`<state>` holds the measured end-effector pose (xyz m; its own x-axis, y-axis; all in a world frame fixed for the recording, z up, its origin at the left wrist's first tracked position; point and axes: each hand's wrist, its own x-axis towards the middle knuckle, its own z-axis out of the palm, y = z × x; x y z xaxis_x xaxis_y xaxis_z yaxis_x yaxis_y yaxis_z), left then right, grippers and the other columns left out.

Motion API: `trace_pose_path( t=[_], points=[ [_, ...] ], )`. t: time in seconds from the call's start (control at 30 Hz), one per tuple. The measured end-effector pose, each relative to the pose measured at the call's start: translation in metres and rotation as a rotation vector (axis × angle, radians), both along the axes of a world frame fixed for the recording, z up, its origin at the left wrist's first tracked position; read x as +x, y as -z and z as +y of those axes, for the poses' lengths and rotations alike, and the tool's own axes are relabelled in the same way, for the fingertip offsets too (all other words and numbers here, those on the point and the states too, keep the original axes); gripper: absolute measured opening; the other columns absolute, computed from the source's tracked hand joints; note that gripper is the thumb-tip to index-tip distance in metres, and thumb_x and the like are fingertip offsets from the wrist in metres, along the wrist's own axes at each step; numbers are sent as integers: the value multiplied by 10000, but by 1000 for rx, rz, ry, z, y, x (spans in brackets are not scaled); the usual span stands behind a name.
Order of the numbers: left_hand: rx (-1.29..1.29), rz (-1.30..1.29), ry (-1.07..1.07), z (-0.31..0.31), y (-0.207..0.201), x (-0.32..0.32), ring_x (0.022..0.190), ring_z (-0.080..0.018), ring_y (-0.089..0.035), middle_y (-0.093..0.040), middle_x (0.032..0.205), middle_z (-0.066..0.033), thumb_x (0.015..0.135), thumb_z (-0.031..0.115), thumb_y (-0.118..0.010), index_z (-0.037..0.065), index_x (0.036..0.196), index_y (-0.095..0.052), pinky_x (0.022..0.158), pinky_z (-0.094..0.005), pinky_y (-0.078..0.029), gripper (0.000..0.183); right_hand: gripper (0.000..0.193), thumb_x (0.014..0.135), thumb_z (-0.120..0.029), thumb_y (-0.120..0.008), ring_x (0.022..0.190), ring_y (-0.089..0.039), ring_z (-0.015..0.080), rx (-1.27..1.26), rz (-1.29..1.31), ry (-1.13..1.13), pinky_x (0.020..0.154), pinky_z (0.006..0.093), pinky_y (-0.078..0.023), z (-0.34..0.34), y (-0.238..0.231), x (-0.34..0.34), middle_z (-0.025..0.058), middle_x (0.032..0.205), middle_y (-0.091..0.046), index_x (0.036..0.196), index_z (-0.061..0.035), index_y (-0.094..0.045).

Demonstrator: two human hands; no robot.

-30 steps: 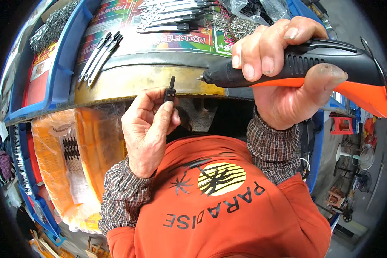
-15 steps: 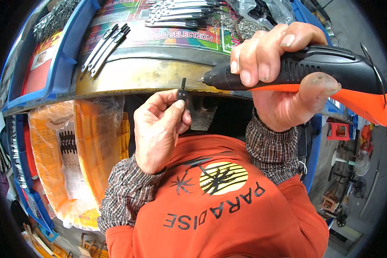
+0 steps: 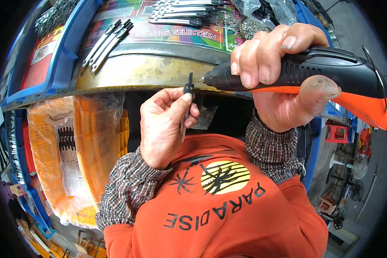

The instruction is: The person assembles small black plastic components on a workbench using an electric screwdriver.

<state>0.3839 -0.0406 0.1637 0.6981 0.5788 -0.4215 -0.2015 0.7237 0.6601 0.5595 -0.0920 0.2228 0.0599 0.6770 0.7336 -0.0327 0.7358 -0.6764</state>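
Note:
A drawing compass with a black head (image 3: 188,88) and silver legs is pinched between the thumb and fingers of my left hand (image 3: 161,127). It stands roughly upright, stem up, its legs partly hidden by the fingers. My right hand (image 3: 284,107) is wrapped round a black and orange electric screwdriver (image 3: 327,66), held level. The tool's bit (image 3: 201,80) points left at the compass head, with a small gap between them. Both hands are above the front edge of the workbench (image 3: 150,73).
More compasses lie on the bench in a small bunch (image 3: 109,45) and a row (image 3: 180,13). Small screws (image 3: 247,28) are heaped beside a clear bag (image 3: 284,13). A blue tray (image 3: 69,51) stands left. Below, a plastic-lined orange crate (image 3: 96,150) holds compasses. A red stool (image 3: 337,133) is at right.
My left hand has moved right with the compass, bringing its head nearer the screwdriver bit. More of the silver legs shows below the fingers. My right hand has hardly moved.

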Motion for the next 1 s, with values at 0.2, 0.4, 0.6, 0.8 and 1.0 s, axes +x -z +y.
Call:
trace_pose_path(
  t=[0.2,0.4,0.6,0.8,1.0],
  points=[
    [45,3,8,-3,2,-1,613,-102,-533,-583,796,-63,865,17,-567,-36,941,-556,473,-198,-387,94,600,811,-599,-531,627,-535,158,-25,18,-46,643,341,-463,1,-2,-1,29,740,-508,1067,-63,-447],
    [46,6,31,-6,-1,-5,577,-82,-487,-570,762,-50,864,6,-553,-41,977,-561,454,-184,-336,123,596,811,-597,-536,626,-533,159,-32,29,-29,640,342,-460,0,-2,-2,30,741,-508,1062,-64,-450],
    [32,-13,15,-4,-3,-2,590,-85,-508,-574,757,-59,870,29,-561,-43,971,-565,463,-184,-363,124,591,810,-592,-543,626,-533,160,-35,15,-38,638,338,-458,1,-2,0,30,743,-508,1060,-64,-452],
    [25,-4,34,-2,1,0,595,-89,-520,-575,729,-58,868,35,-572,-45,940,-568,470,-192,-381,108,583,808,-583,-555,628,-535,159,-52,36,-34,636,338,-458,-2,-2,-2,29,743,-508,1060,-68,-452],
    [35,3,37,-5,-1,-3,591,-84,-516,-573,752,-50,868,24,-562,-37,955,-566,467,-182,-373,106,584,808,-585,-552,640,-537,158,-59,30,-61,644,338,-457,-1,-1,0,28,748,-508,1063,-70,-448]
  ],
)
